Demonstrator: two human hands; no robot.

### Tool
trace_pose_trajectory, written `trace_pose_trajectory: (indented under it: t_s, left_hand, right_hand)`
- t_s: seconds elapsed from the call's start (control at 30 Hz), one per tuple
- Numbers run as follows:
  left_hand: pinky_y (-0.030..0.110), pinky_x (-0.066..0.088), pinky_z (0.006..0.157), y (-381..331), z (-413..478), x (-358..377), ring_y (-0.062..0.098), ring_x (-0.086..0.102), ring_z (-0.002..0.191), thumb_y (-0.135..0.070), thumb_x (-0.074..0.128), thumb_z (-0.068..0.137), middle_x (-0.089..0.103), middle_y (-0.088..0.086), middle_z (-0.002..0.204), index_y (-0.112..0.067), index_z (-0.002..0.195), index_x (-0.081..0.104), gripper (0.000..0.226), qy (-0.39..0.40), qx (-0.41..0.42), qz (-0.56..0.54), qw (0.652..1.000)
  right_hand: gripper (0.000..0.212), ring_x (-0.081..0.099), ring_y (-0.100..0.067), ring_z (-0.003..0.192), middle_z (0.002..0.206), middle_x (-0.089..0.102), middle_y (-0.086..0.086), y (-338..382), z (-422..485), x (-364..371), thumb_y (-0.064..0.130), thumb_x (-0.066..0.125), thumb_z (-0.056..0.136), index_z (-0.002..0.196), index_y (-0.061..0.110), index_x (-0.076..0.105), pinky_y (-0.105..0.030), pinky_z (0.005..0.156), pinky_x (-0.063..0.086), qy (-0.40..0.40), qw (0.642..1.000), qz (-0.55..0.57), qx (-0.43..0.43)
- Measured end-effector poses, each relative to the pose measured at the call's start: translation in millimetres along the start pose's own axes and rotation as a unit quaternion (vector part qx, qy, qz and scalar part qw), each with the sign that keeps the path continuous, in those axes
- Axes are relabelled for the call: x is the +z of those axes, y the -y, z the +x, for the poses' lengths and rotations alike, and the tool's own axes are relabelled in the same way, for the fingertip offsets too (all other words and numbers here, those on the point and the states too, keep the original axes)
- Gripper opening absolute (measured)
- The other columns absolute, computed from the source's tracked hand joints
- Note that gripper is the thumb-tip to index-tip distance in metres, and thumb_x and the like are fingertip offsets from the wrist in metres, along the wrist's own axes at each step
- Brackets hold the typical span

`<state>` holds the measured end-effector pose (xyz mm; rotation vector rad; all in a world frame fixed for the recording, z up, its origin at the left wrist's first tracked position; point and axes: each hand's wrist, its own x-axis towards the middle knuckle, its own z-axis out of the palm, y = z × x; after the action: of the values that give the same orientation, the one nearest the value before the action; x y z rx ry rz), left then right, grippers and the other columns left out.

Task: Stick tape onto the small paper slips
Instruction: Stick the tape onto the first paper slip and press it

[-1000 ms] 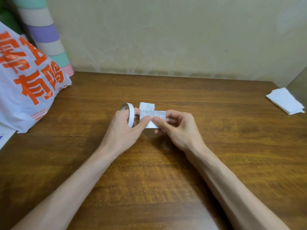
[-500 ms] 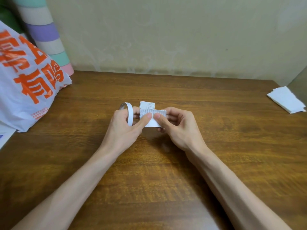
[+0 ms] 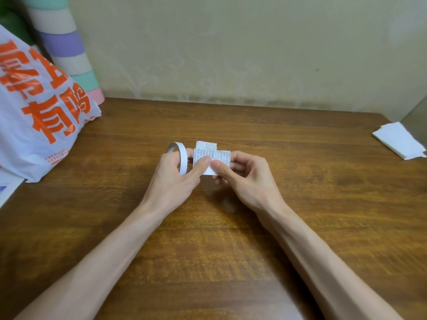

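Note:
Over the middle of the wooden table (image 3: 231, 250), both hands hold small printed paper slips (image 3: 219, 156), with a second slip (image 3: 206, 145) poking up behind. My left hand (image 3: 175, 179) carries a thin white tape roll (image 3: 181, 155) on its fingers, and its thumb presses on the slip. My right hand (image 3: 242, 176) pinches the slip's right part between thumb and fingers. A white strip hangs under the thumbs; whether it is tape or paper is unclear.
A white plastic bag (image 3: 34, 116) with orange print fills the far left. Behind it a pastel striped roll (image 3: 67, 49) leans on the wall. A stack of white paper (image 3: 397, 140) lies at the far right edge.
The hands and slips stay in nearly the same place. My left thumb has slid slightly right along the slip toward my right thumb.

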<state>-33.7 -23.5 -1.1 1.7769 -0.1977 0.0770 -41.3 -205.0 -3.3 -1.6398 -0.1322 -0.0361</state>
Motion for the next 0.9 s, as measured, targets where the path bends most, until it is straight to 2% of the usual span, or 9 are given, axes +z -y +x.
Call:
trace_pose_trajectory:
  t_s: [0.1, 0.23, 0.37, 0.47, 0.53, 0.63, 0.77, 0.83, 0.9]
  left_hand:
    - [0.021, 0.037, 0.055, -0.6, -0.5, 1.7, 0.010, 0.042, 0.054, -0.039, 0.065, 0.101, 0.050, -0.002, 0.059, -0.013, 0.107, 0.076, 0.029, 0.009, -0.009, -0.015, 1.000]
    - [0.024, 0.043, 0.057, -0.1, 1.3, 0.2, 0.005, 0.049, 0.053, -0.032, 0.069, 0.100, 0.064, -0.002, 0.062, -0.018, 0.103, 0.079, 0.018, 0.001, -0.003, 0.005, 1.000]
    - [0.012, 0.037, 0.051, -1.1, -1.6, 3.8, 0.001, 0.047, 0.047, -0.027, 0.063, 0.104, 0.056, -0.016, 0.051, -0.013, 0.107, 0.077, 0.019, 0.024, -0.005, -0.003, 1.000]
    - [0.018, 0.035, 0.054, -4.0, -2.4, 4.1, 0.005, 0.042, 0.050, -0.034, 0.058, 0.105, 0.051, -0.012, 0.053, -0.011, 0.108, 0.076, 0.029, 0.050, -0.008, -0.012, 0.999]
    - [0.019, 0.041, 0.055, -7.0, -2.6, 2.7, 0.005, 0.049, 0.052, -0.032, 0.061, 0.104, 0.063, -0.010, 0.059, -0.016, 0.111, 0.077, 0.024, 0.055, -0.002, -0.009, 0.998]
    - [0.043, 0.054, 0.060, -6.3, -1.7, 0.5, 0.023, 0.065, 0.062, -0.034, 0.066, 0.101, 0.076, 0.005, 0.078, -0.021, 0.108, 0.078, 0.019, 0.028, 0.019, 0.006, 0.999]
    - [0.024, 0.041, 0.052, -1.7, -0.8, 2.5, 0.008, 0.048, 0.053, -0.034, 0.064, 0.102, 0.057, 0.001, 0.061, -0.001, 0.100, 0.073, 0.034, 0.009, 0.035, 0.024, 0.999]
    - [0.030, 0.039, 0.051, -3.4, -2.1, 2.6, 0.011, 0.043, 0.052, -0.034, 0.063, 0.103, 0.050, 0.004, 0.061, 0.005, 0.099, 0.069, 0.039, 0.014, 0.036, 0.014, 0.999]
    - [0.040, 0.044, 0.054, -4.8, -2.8, 1.2, 0.011, 0.047, 0.052, -0.033, 0.065, 0.102, 0.054, 0.005, 0.059, -0.003, 0.091, 0.069, 0.031, 0.007, 0.041, 0.017, 0.999]
  right_hand:
    - [0.016, 0.068, -0.008, 0.067, 0.076, 0.075, 0.002, -1.1, 2.3, -1.3, 0.016, 0.073, 0.098, 0.108, 0.004, 0.076, -0.020, 0.068, 0.053, -0.012, 1.000, -0.002, -0.011]
    - [0.015, 0.069, -0.002, 0.068, 0.081, 0.078, 0.005, -0.9, -1.4, 0.2, 0.017, 0.074, 0.097, 0.106, 0.005, 0.076, -0.017, 0.068, 0.052, -0.015, 1.000, 0.014, -0.016]
    - [0.014, 0.073, -0.005, 0.080, 0.093, 0.081, 0.000, 1.8, -0.9, 0.3, 0.017, 0.075, 0.097, 0.103, 0.004, 0.076, -0.019, 0.069, 0.055, -0.012, 1.000, 0.000, -0.022]
    - [0.016, 0.073, -0.012, 0.084, 0.097, 0.081, -0.007, 2.4, -0.6, -2.2, 0.015, 0.074, 0.097, 0.104, 0.001, 0.075, -0.026, 0.074, 0.058, -0.024, 0.999, 0.016, -0.019]
    - [0.018, 0.073, -0.013, 0.084, 0.099, 0.081, -0.011, 3.4, -1.1, -3.2, 0.014, 0.075, 0.096, 0.105, -0.001, 0.075, -0.027, 0.075, 0.058, -0.031, 0.999, 0.030, -0.015]
    - [0.018, 0.071, -0.009, 0.073, 0.092, 0.081, -0.005, 3.6, -1.6, -1.7, 0.017, 0.076, 0.095, 0.107, 0.003, 0.077, -0.021, 0.069, 0.056, -0.030, 0.999, 0.035, -0.004]
    - [0.017, 0.066, -0.008, 0.065, 0.075, 0.075, 0.006, 3.2, 0.4, -2.8, 0.015, 0.075, 0.096, 0.107, 0.003, 0.077, -0.015, 0.063, 0.050, -0.014, 1.000, 0.014, -0.013]
    - [0.017, 0.065, -0.008, 0.065, 0.074, 0.074, 0.005, 3.9, 0.3, -3.5, 0.015, 0.075, 0.096, 0.108, 0.001, 0.076, -0.013, 0.063, 0.048, -0.008, 1.000, 0.018, -0.014]
    - [0.019, 0.067, -0.010, 0.067, 0.077, 0.075, 0.002, 4.2, -0.7, -3.4, 0.016, 0.075, 0.096, 0.108, 0.002, 0.076, -0.016, 0.065, 0.050, 0.003, 1.000, 0.026, -0.004]
